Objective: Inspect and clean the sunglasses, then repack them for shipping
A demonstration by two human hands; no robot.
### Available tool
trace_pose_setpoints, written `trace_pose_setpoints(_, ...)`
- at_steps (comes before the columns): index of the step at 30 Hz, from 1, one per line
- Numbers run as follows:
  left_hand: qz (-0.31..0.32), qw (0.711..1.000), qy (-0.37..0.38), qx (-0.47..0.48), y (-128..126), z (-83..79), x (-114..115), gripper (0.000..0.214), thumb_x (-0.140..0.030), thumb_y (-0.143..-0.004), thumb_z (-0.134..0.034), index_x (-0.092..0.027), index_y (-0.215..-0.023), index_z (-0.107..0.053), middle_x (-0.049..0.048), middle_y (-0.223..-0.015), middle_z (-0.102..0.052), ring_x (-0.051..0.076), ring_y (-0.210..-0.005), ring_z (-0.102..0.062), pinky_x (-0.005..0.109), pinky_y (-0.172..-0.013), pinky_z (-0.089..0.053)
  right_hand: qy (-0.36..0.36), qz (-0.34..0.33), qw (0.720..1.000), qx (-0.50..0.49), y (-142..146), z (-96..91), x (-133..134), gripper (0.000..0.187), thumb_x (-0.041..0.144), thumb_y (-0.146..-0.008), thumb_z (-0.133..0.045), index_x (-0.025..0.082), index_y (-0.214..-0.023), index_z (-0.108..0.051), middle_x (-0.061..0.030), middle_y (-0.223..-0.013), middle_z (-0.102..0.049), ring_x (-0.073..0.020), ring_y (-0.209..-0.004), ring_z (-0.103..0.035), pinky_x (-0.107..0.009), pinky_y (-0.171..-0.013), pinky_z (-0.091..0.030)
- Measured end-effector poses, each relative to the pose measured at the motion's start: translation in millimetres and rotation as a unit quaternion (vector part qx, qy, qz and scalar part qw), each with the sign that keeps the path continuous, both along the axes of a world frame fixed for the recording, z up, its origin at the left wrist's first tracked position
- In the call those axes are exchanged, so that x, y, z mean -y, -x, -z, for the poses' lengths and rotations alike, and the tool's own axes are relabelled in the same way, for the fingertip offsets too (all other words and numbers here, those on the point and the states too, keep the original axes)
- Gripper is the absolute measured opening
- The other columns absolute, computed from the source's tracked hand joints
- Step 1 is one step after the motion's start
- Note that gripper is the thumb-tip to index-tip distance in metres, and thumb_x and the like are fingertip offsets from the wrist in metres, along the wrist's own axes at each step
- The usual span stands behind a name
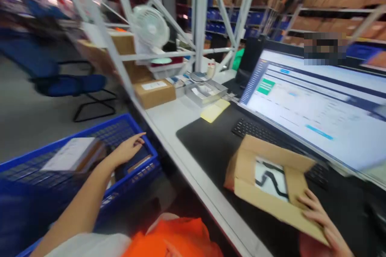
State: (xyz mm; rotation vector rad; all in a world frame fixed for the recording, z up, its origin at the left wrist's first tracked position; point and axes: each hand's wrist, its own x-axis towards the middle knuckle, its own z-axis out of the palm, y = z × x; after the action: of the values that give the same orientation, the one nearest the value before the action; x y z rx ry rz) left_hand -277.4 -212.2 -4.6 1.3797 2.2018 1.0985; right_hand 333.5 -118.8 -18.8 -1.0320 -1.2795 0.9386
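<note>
My right hand (319, 219) grips the near right wall of an open cardboard box (259, 196), its fingers over the edge. The box tilts above the black desk mat (196, 140). Inside it lies a white sheet or bag with black strap-like shapes (271, 178); I cannot make out what it is. My left hand (129, 150) reaches down into a blue plastic crate (126, 118) at the left. Its index finger is stretched out near the crate's rim, the other fingers loosely bent. A dark flat item (137, 158) is under that hand; contact is unclear.
A white-topped parcel (70, 154) lies in the crate. On the desk are a keyboard (256, 132), a monitor (301, 100), a yellow paper pad (215, 110), a metal tray (205, 92) and a closed carton (155, 94). A fan (150, 28) and metal frame posts (200, 20) stand behind.
</note>
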Motion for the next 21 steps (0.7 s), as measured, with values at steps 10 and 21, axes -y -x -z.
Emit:
trace_pose_setpoints(10,0.537,0.811,-0.191,-0.128,-237,-76.2,-137,0.027,-0.032,-0.096,-0.051,-0.024,-0.11,-0.073,0.0074,-0.136,-0.064,0.025,-0.136,-0.05,0.041,-0.117,-0.036,-0.004,-0.126,0.966,0.227,8,-60.6,45,0.038,0.048,-0.096,-0.051,0.028,-0.114,-0.078,-0.0068,-0.144,-0.059,-0.0356,-0.15,-0.025,-0.062,-0.122,-0.013)
trace_pose_setpoints(21,0.7,0.699,-0.127,-0.069,-293,-83.9,-163,0.028,-0.037,-0.097,-0.051,-0.029,-0.093,-0.077,0.0033,-0.133,-0.067,0.031,-0.144,-0.043,0.045,-0.118,-0.035,0.009,-0.153,0.869,0.471,30,-123.2,-1,0.025,0.041,-0.089,-0.067,0.032,-0.11,-0.078,-0.0079,-0.15,-0.052,-0.0407,-0.143,-0.039,-0.071,-0.112,-0.027)
